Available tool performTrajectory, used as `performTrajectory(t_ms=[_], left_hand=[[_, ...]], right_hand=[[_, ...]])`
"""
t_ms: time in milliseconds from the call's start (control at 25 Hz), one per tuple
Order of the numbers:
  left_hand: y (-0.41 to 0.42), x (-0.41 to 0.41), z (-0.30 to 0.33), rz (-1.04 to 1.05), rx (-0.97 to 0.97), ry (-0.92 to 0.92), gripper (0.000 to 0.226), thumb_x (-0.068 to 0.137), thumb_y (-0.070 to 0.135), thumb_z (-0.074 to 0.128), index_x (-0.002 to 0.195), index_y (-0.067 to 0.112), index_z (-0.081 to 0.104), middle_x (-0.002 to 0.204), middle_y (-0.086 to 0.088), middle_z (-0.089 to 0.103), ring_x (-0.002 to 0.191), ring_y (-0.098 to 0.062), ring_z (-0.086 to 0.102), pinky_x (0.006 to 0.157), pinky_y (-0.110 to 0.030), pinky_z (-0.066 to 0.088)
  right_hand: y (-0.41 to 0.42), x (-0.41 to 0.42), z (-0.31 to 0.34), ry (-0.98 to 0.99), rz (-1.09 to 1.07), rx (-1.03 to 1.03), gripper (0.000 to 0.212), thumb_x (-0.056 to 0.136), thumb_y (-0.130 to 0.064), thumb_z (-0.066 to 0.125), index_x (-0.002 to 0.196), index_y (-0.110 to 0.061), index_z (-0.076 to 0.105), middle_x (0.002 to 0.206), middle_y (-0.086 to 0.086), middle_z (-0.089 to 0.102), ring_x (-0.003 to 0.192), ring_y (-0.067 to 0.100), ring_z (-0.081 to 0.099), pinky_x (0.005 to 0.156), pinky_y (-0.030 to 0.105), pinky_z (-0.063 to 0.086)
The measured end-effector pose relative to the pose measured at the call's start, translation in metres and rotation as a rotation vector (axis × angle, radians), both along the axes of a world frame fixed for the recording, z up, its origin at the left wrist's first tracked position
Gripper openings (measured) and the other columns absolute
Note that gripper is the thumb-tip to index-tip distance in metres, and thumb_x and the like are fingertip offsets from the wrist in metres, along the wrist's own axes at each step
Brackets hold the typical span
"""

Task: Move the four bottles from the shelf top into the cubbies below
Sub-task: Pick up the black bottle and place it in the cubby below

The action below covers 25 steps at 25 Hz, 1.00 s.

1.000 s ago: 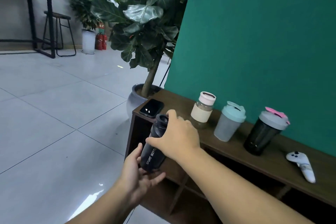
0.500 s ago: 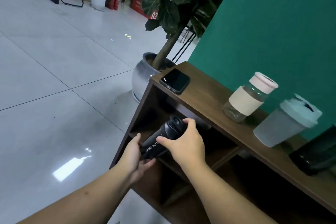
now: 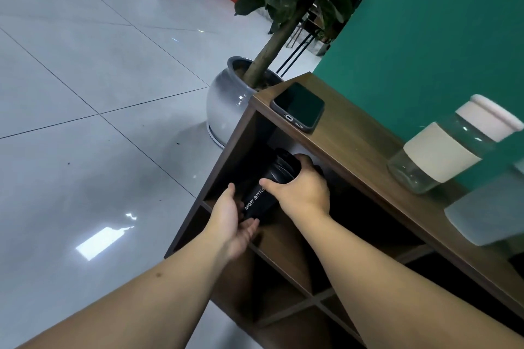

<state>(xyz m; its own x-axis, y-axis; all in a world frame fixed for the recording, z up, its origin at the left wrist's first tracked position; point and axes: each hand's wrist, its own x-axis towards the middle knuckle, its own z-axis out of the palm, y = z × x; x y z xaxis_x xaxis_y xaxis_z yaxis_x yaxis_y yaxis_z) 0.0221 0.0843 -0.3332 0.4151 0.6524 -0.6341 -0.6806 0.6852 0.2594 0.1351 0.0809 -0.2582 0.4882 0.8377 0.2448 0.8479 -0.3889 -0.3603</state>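
A black sport bottle (image 3: 262,193) sits tilted inside the top left cubby of the wooden shelf (image 3: 365,156). My right hand (image 3: 300,193) grips it near the lid from above. My left hand (image 3: 234,217) cups its base from below. On the shelf top stands a clear glass bottle (image 3: 450,147) with a cream sleeve and pale pink cap. To its right is a frosted grey cup (image 3: 487,215), cut off by the frame edge. The fourth bottle is out of view.
A dark phone (image 3: 299,106) lies on the shelf top's left end. A potted plant in a grey pot (image 3: 226,105) stands just left of the shelf. Lower cubbies (image 3: 283,286) open below. A green wall backs the shelf; grey tiled floor spreads to the left.
Both hands have carried the black bottle down from the shelf top and deeper into the top left cubby. The camera has tipped down and closer.
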Motion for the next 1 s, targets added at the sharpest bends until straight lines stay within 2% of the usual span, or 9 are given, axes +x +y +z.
performTrajectory(t_ms=[160, 360, 440, 520, 600, 720, 840, 920, 1000], left_hand=[[0.005, 0.004, -0.006, 0.012, -0.048, -0.042, 0.041, 0.100, 0.048, 0.059, 0.110, 0.008, 0.058, 0.112, -0.010, 0.057, 0.135, -0.042, 0.052, 0.112, -0.051, 0.048], [0.002, 0.008, -0.010, -0.027, -0.033, -0.013, 0.056, 0.101, 0.051, 0.056, 0.141, 0.012, 0.052, 0.137, -0.005, 0.058, 0.142, -0.037, 0.043, 0.110, -0.053, 0.047], [-0.003, 0.010, -0.007, -0.101, 0.014, 0.114, 0.052, 0.102, 0.053, 0.052, 0.138, 0.016, 0.058, 0.129, -0.004, 0.061, 0.125, -0.028, 0.053, 0.103, -0.049, 0.052], [-0.013, 0.011, -0.001, -0.174, 0.082, 0.220, 0.050, 0.101, 0.056, 0.050, 0.132, 0.019, 0.063, 0.122, -0.005, 0.065, 0.103, -0.021, 0.059, 0.084, -0.041, 0.056], [-0.023, 0.010, 0.002, -0.199, 0.138, 0.256, 0.056, 0.100, 0.059, 0.049, 0.137, 0.020, 0.063, 0.130, -0.010, 0.067, 0.097, -0.019, 0.062, 0.071, -0.036, 0.054], [-0.033, 0.007, 0.009, -0.220, 0.204, 0.311, 0.072, 0.091, 0.067, 0.049, 0.147, 0.022, 0.057, 0.148, -0.017, 0.061, 0.117, -0.030, 0.066, 0.067, -0.034, 0.055], [-0.045, 0.005, 0.041, -0.256, 0.282, 0.329, 0.072, 0.086, 0.065, 0.051, 0.142, 0.020, 0.063, 0.141, -0.013, 0.069, 0.127, -0.038, 0.066, 0.078, -0.040, 0.057], [-0.058, 0.010, 0.081, -0.298, 0.384, 0.292, 0.056, 0.095, 0.058, 0.051, 0.123, 0.015, 0.073, 0.124, -0.016, 0.077, 0.115, -0.037, 0.072, 0.081, -0.044, 0.062], [-0.076, 0.020, 0.126, -0.386, 0.463, 0.256, 0.053, 0.103, 0.054, 0.048, 0.109, 0.008, 0.073, 0.116, -0.020, 0.077, 0.108, -0.038, 0.074, 0.086, -0.048, 0.064]], right_hand=[[0.008, 0.002, -0.006, -0.030, 0.041, -0.007, 0.083, 0.059, -0.064, 0.086, 0.126, -0.024, 0.058, 0.113, 0.004, 0.073, 0.103, 0.030, 0.070, 0.084, 0.037, 0.058], [0.009, 0.008, -0.005, -0.029, 0.095, -0.031, 0.087, 0.061, -0.063, 0.086, 0.132, -0.025, 0.054, 0.122, 0.005, 0.071, 0.112, 0.031, 0.068, 0.093, 0.042, 0.056], [0.009, 0.008, -0.005, -0.079, 0.084, -0.079, 0.096, 0.059, -0.066, 0.085, 0.138, -0.024, 0.050, 0.130, 0.007, 0.067, 0.119, 0.032, 0.063, 0.099, 0.046, 0.052], [0.009, 0.007, -0.007, -0.126, 0.061, -0.116, 0.104, 0.058, -0.070, 0.083, 0.143, -0.023, 0.045, 0.138, 0.010, 0.062, 0.127, 0.033, 0.058, 0.104, 0.050, 0.047], [0.005, 0.001, -0.006, -0.139, 0.030, -0.162, 0.113, 0.056, -0.074, 0.081, 0.149, -0.024, 0.038, 0.146, 0.012, 0.057, 0.134, 0.035, 0.052, 0.109, 0.052, 0.041], [-0.016, -0.007, 0.003, -0.171, 0.002, -0.181, 0.117, 0.062, -0.076, 0.076, 0.155, -0.024, 0.028, 0.154, 0.014, 0.048, 0.141, 0.036, 0.043, 0.115, 0.052, 0.035], [-0.066, -0.021, 0.041, -0.111, 0.138, -0.084, 0.084, 0.081, -0.064, 0.070, 0.150, -0.028, 0.039, 0.146, 0.004, 0.055, 0.133, 0.026, 0.050, 0.108, 0.044, 0.045], [-0.107, -0.025, 0.086, -0.077, 0.253, 0.045, 0.052, 0.088, -0.053, 0.067, 0.135, -0.034, 0.056, 0.122, -0.009, 0.066, 0.111, 0.013, 0.063, 0.092, 0.035, 0.055], [-0.136, -0.016, 0.141, -0.114, 0.291, 0.268, 0.027, 0.089, -0.045, 0.068, 0.112, -0.032, 0.067, 0.093, -0.012, 0.068, 0.084, 0.008, 0.064, 0.075, 0.035, 0.057]])
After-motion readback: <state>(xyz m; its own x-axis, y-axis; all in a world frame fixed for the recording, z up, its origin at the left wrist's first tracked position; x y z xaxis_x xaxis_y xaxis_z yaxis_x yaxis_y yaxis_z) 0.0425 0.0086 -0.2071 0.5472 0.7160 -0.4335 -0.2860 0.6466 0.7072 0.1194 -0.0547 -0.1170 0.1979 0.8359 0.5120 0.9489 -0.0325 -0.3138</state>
